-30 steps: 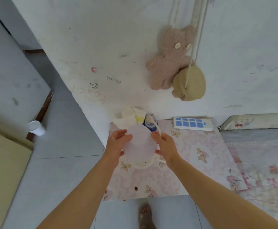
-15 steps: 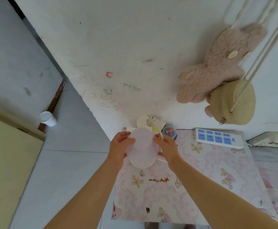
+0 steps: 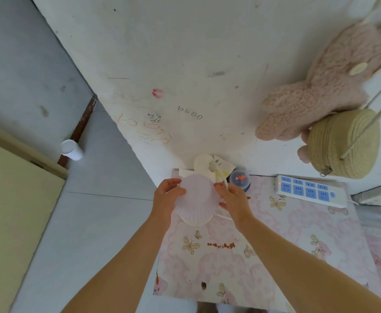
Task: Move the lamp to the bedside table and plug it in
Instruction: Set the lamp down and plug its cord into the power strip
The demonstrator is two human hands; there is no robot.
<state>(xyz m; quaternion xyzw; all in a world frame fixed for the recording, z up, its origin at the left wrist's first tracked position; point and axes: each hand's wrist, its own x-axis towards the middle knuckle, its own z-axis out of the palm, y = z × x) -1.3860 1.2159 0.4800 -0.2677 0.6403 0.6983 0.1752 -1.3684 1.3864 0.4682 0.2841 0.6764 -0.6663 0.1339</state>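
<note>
Both hands, left [image 3: 165,197] and right [image 3: 234,199], gripping lamp [image 3: 196,198] by its shade over table [image 3: 275,245], left of power strip [image 3: 309,190].

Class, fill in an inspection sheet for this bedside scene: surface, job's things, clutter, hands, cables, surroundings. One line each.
Surface: bedside table under a pink patterned cloth.
Job's things: lamp with pale ribbed shade, held over the table's back left corner; power strip lies at the back right, red light on.
Clutter: small blue jar and papers against the wall.
Hands: left hand and right hand grip the shade's sides.
Cables: white lamp cord runs by the right hand, plug loose, not plugged in.
Surroundings: plush bear and woven bag hang on the wall; white cylinder on the floor.
</note>
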